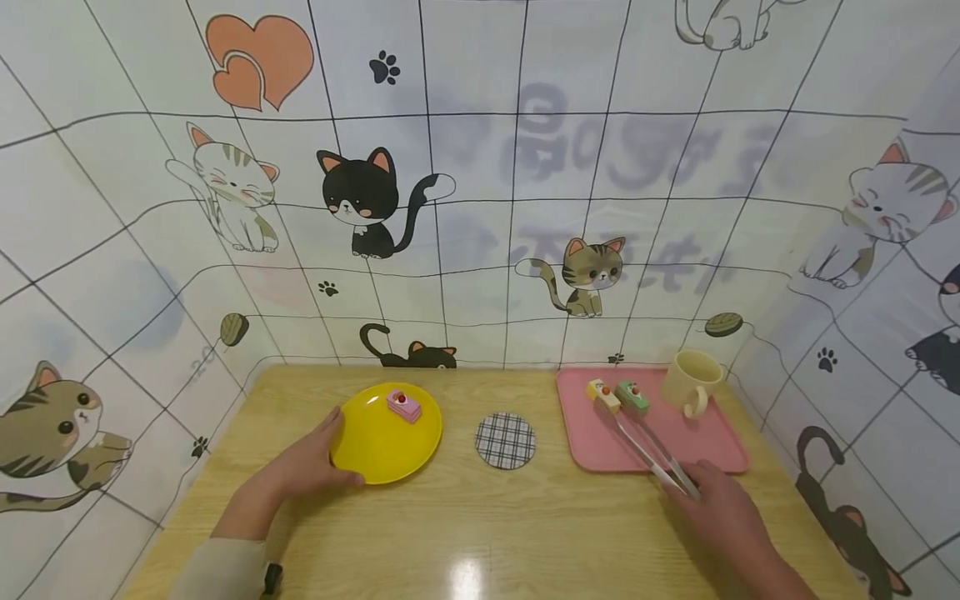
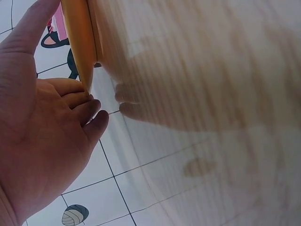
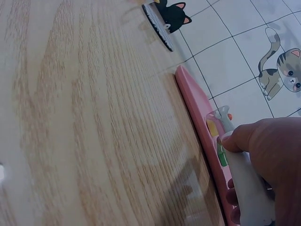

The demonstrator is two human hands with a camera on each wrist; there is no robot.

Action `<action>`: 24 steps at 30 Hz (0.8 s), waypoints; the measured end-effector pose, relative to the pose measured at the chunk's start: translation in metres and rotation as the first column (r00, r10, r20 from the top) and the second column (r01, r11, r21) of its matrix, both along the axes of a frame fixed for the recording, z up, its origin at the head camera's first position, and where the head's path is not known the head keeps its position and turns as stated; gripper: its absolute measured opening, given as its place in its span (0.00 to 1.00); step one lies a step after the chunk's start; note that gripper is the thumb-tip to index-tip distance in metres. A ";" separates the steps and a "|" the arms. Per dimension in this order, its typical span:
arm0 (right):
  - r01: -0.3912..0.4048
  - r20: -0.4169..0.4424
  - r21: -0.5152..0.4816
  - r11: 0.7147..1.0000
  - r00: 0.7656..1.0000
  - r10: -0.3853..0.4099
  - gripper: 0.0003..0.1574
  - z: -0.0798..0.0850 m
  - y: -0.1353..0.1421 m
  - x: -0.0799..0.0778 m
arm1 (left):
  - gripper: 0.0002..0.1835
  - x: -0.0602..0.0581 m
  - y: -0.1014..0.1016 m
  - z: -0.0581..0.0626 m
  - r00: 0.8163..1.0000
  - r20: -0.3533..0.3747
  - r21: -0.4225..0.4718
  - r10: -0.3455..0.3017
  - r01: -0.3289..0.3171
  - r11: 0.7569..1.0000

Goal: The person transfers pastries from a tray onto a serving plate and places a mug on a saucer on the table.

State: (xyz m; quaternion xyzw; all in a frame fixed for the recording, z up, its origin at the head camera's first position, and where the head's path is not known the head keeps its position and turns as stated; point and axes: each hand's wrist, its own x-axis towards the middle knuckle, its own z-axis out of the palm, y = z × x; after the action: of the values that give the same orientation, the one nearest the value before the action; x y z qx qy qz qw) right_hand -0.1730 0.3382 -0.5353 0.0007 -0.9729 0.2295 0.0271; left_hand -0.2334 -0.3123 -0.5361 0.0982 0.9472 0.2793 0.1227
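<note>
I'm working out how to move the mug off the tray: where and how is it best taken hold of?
Probably best pinched by the handle, from the person's near side: it juts towards them from the upright mug at the pink tray's far right corner. The right hand is nearest but holds tongs, so they would need setting down first.

Left grip held yellow plate, pink cake slice on it. Right grip held metal tongs, tips parted near yellow cake slice on pink tray.
</note>
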 end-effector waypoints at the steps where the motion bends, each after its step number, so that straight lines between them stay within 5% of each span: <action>1: -0.001 -0.007 0.002 1.000 1.000 0.001 0.29 0.000 0.000 0.000 | 0.74 0.000 0.000 0.000 1.000 0.000 0.000 0.002 -0.002 1.000; 24: 0.000 0.017 -0.009 1.000 1.000 0.000 0.24 0.003 0.001 0.000 | 0.75 -0.002 0.001 0.000 1.000 0.004 -0.009 0.008 -0.008 1.000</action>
State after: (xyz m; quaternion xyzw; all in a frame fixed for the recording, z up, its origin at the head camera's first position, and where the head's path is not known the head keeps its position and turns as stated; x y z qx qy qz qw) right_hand -0.1731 0.3391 -0.5325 -0.0012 -0.9721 0.2339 0.0190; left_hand -0.2356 -0.3113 -0.5366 0.0935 0.9486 0.2758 0.1239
